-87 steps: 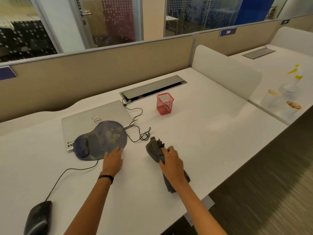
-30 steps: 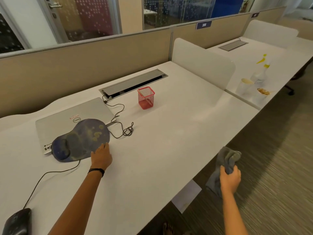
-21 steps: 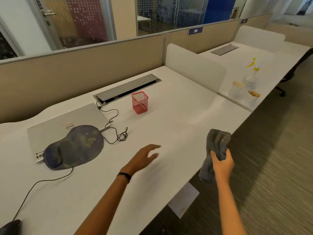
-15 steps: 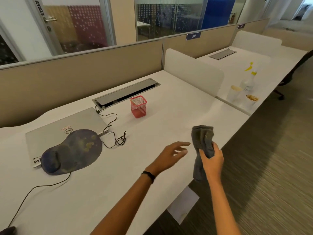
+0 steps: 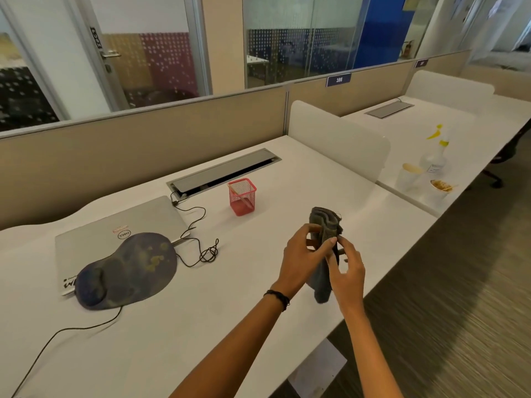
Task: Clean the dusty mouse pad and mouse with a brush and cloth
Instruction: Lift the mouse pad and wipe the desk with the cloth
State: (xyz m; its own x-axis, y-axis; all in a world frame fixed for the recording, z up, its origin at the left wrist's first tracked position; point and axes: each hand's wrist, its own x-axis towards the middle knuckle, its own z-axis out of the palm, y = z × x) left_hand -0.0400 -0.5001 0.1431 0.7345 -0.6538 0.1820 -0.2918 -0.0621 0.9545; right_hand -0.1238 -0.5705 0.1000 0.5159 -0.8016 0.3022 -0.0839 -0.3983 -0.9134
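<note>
Mouse pad (image 5: 129,268), a dark blue teardrop with a raised wrist rest at its near-left end, is lying at nine o'clock from the hands. It is partly overlapping the closed silver laptop (image 5: 115,222), and its fabric face is showing yellowish blotches of dirt. It is probably going to handle as a light, floppy, rubber-backed thing, soft enough to buckle if lifted by one corner. Pinning it flat at the plain rim around its four o'clock side, away from the padded rest, looks the sounder hold while wiping.

The grey cloth (image 5: 326,222) is hanging over the white desk (image 5: 230,326) near the front edge, bunched into thick, limp, napped folds that are going to give under any squeeze. Both hands are gripping it close together: the left hand (image 5: 301,262) is pinching it between thumb and fingers, and the right hand (image 5: 349,274) is curling its fingertips onto the same fold. A red mesh pen cup (image 5: 242,196) is standing at eleven o'clock from them, and a thin black cable (image 5: 207,252) is looping between cup and pad.
</note>
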